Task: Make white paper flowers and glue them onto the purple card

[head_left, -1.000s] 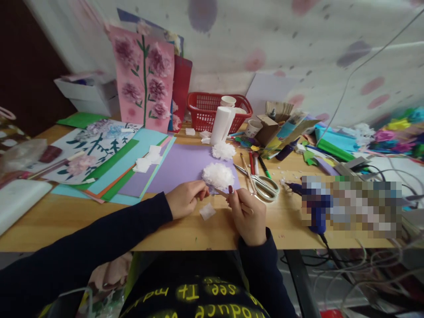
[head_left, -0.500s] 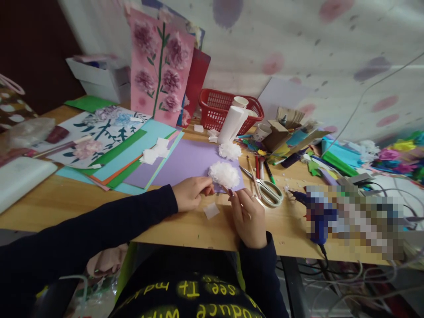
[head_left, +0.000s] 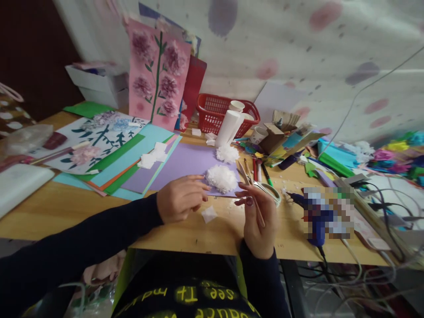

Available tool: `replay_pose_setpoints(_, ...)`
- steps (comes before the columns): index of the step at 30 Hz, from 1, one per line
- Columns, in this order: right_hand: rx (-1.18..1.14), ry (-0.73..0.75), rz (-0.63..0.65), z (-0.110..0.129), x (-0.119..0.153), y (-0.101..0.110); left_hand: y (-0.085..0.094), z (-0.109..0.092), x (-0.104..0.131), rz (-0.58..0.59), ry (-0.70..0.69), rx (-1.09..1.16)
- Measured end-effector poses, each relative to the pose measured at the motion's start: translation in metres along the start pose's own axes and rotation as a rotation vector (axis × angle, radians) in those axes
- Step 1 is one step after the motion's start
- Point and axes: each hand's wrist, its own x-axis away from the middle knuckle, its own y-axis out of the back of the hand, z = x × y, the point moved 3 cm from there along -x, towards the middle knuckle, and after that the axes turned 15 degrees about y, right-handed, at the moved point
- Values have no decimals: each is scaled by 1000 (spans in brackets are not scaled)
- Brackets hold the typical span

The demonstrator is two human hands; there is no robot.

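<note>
A fluffy white paper flower rests on the purple sheet, with a smaller white flower behind it. My left hand is just left of the larger flower, fingers loosely stretched and holding nothing I can see. In my right hand, a thin wooden stick slants up and left between the fingers, to the flower's right. One small white tissue square lies on the wooden table between my hands. Scissors lie partly hidden behind my right hand.
Right of my hand are a blue glue gun and cables. Markers, a red basket and white rolls stand behind. Coloured sheets with tissue squares spread out left, near a pink flower picture.
My hands have moved apart, away from the flower's front edge. The left fingers have straightened out, and the stick in my right hand now points up and left.
</note>
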Motion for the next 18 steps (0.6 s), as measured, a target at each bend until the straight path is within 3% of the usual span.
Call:
replay_pose_setpoints(2,-30,23,110,5,-4,-3,10,-11,1,-64,-82,-32)
replay_pose_setpoints(8,57,84,383,14,-17,-18,12,-24,-1,4,-136,-52)
replay_pose_setpoints(18,310,147,425,8,-14,-30,-2,-26,-4,11,-188,-81)
